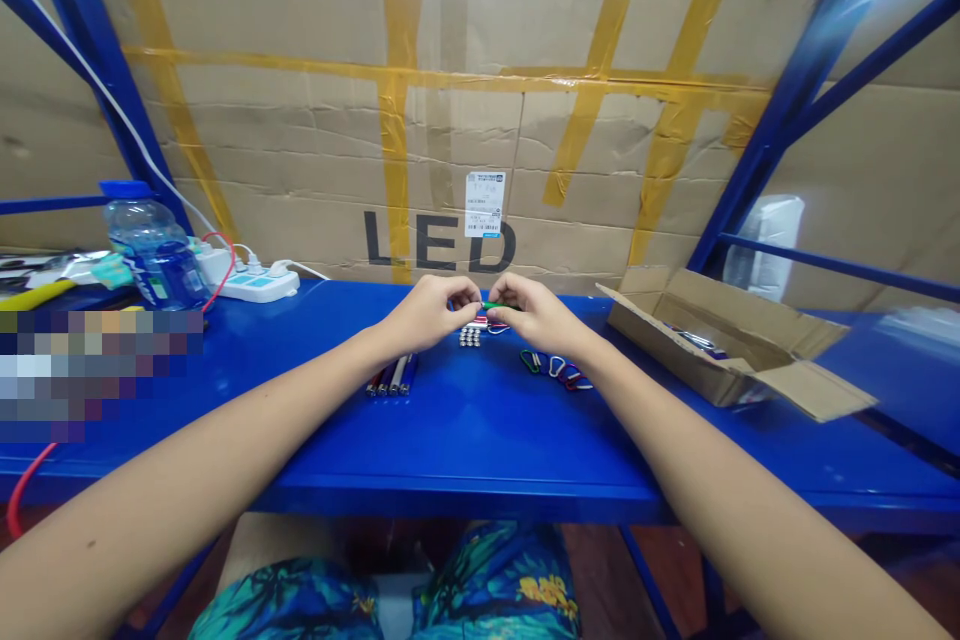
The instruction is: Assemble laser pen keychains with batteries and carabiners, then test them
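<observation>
Over the far middle of the table, my right hand (531,310) pinches a slim green tube (492,305) between thumb and fingers. My left hand (441,306) is closed in a pinch at the tube's left end; whatever small part lies between its fingertips is too small to name. Below the hands are several small silvery button-like pieces (470,337) in rows, with red and white items (496,326) just behind them. Several slim metal tubes (393,376) lie side by side near my left wrist. Coloured carabiners (556,366) rest beside my right forearm.
An open cardboard box (705,345) with shiny items inside stands at the right. On the left are a plastic bottle (154,245) and a white power strip (259,282) with cables. A large cardboard sheet (315,150) rises behind the blue table (465,440), between blue rack posts.
</observation>
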Tool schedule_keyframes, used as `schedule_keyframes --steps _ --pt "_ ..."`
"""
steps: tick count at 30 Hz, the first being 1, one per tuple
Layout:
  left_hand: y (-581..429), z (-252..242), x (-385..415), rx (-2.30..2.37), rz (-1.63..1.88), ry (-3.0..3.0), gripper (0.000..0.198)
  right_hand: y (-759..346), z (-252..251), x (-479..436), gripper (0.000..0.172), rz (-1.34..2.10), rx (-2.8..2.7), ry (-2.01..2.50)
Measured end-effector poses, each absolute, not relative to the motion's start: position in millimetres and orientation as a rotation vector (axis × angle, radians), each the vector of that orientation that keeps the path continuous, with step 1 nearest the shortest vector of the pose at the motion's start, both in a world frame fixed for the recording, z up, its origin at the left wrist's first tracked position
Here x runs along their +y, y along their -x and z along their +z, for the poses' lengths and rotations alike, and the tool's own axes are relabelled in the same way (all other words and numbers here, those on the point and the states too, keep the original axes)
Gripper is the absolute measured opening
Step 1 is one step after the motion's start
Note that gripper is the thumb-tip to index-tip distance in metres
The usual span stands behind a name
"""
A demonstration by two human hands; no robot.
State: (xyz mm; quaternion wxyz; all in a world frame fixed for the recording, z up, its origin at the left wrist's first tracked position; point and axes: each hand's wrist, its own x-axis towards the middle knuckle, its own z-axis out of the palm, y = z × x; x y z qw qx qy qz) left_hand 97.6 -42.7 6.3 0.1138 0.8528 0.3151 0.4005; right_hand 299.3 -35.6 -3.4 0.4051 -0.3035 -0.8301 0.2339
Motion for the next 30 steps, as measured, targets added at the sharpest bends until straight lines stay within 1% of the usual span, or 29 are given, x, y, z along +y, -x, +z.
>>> schedule_keyframes --steps 3,5,8,15,18,21,24,30 --pt "-98.6 5.3 -43.8 0.914 1.184 -2.487 0.009 -299.1 -1.4 -37.2 0.020 0.603 -2.082 0.785" --pt "-99.4 5.1 -44.5 0.908 1.176 -2.492 0.009 -299.2 -0.5 -37.7 0.023 0.531 -2.084 0.805" --pt "-100.0 5.1 -44.5 0.909 1.177 -2.490 0.008 -299.6 0.1 -37.3 0.017 0.380 -2.082 0.804" --pt "-99.3 6.5 -45.4 0.901 1.217 -2.499 0.007 -300.4 3.1 -38.4 0.009 0.302 -2.144 0.756" --pt "-100.0 8.3 -47.5 0.900 1.226 -2.503 0.006 -299.7 4.4 -40.7 0.010 0.239 -2.190 0.745" --pt "-100.8 10.0 -48.6 0.903 1.233 -2.491 0.005 -298.0 3.3 -43.0 0.008 0.221 -2.180 0.786" --pt "-101.2 10.4 -48.4 0.909 1.242 -2.462 0.005 -297.0 0.3 -43.6 0.018 0.170 -2.157 0.798" --pt "-101.8 10.8 -49.0 0.883 1.205 -2.351 0.005 -297.8 -1.0 -41.9 0.012 0.047 -2.159 0.723"
